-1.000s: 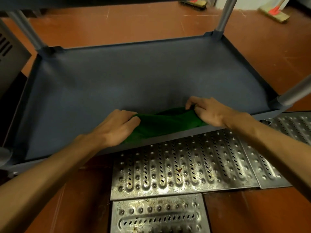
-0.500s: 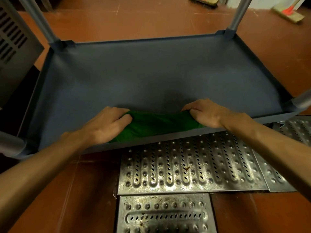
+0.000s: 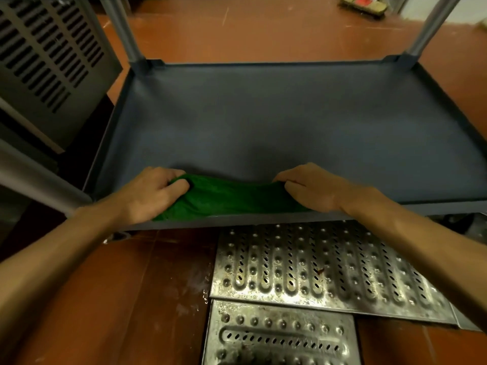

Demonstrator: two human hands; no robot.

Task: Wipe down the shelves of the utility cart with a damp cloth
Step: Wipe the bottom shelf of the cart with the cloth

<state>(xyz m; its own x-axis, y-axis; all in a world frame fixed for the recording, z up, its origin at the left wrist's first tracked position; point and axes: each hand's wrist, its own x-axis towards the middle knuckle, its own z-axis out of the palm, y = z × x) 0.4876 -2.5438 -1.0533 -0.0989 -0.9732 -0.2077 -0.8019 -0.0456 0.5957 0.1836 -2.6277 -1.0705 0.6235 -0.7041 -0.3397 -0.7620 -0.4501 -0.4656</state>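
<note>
Gripping the rumpled green cloth (image 3: 232, 198) at both ends, we curled our left hand (image 3: 152, 193) round its nine o'clock end and pinched its three o'clock end with our right hand (image 3: 313, 191). It lay on the dark grey plastic cart shelf (image 3: 290, 122), against the six o'clock rim. Past that rim lay perforated steel floor grates (image 3: 316, 272) on the red-brown floor (image 3: 105, 299), and a grey louvred metal panel (image 3: 44, 56) stood at ten o'clock.
</note>
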